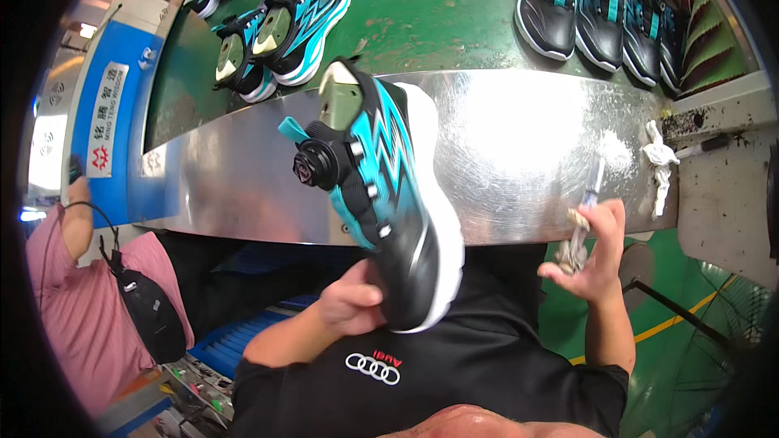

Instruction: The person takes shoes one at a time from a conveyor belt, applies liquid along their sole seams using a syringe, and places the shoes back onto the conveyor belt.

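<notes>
A black and turquoise sneaker (pixel 406 211) with a white sole is tilted up over the metal edge, with a round black dial and a green last inside its opening. My left hand (pixel 353 302) is closed on it at the toe end. My right hand (pixel 600 255), to the right of the sneaker and apart from it, is closed on a slim tool (pixel 595 186) with a pale, thin tip pointing away from me. A crumpled greyish wad (pixel 573 250), like cloth, is also in its fingers. Its exact kind is blurred.
The metal worktop (pixel 243 182) bears a white powdery patch (pixel 615 154), a knotted white cloth (pixel 659 164) and a dark-capped pen (pixel 704 148). On the green belt (pixel 422 16) stand sneakers (pixel 302 28) at left and black sneakers (pixel 548 12) at right. A co-worker in pink (pixel 105 308) is at left.
</notes>
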Available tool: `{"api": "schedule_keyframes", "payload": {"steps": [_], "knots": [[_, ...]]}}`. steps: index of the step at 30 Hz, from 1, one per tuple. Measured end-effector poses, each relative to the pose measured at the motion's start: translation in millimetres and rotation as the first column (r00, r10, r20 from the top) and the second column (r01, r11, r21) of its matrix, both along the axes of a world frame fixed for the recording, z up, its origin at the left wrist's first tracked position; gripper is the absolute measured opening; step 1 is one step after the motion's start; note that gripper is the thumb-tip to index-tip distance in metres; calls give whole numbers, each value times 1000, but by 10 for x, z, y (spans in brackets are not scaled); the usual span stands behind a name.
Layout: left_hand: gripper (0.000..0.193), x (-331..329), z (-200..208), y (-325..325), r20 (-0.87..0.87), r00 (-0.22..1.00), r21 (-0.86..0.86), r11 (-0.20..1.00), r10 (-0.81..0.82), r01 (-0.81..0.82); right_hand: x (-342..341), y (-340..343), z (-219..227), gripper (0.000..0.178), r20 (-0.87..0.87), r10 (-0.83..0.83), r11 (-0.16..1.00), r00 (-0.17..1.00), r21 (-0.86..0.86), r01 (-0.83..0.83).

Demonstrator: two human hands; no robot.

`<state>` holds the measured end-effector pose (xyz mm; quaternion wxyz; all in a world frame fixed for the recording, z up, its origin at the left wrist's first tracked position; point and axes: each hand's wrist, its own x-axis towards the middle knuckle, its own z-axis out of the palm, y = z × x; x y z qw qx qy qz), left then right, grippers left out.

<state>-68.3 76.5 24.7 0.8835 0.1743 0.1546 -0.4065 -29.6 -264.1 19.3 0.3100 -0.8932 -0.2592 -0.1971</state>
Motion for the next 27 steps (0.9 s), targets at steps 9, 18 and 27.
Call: {"api": "schedule_keyframes", "payload": {"steps": [9,18,27], "knots": [[82,687,152,-25,469,883,385,904,-17,-187,238,52,-271,77,-72,-26,992,997,118,35],[34,2111,-69,-765,494,848,527,842,-194,-114,225,163,-258,75,-117,-93,981,989,157,111],[40,2151,-303,928,873,481,455,219,82,-863,274,108,-225,77,-136,-46,975,990,208,74]]}}
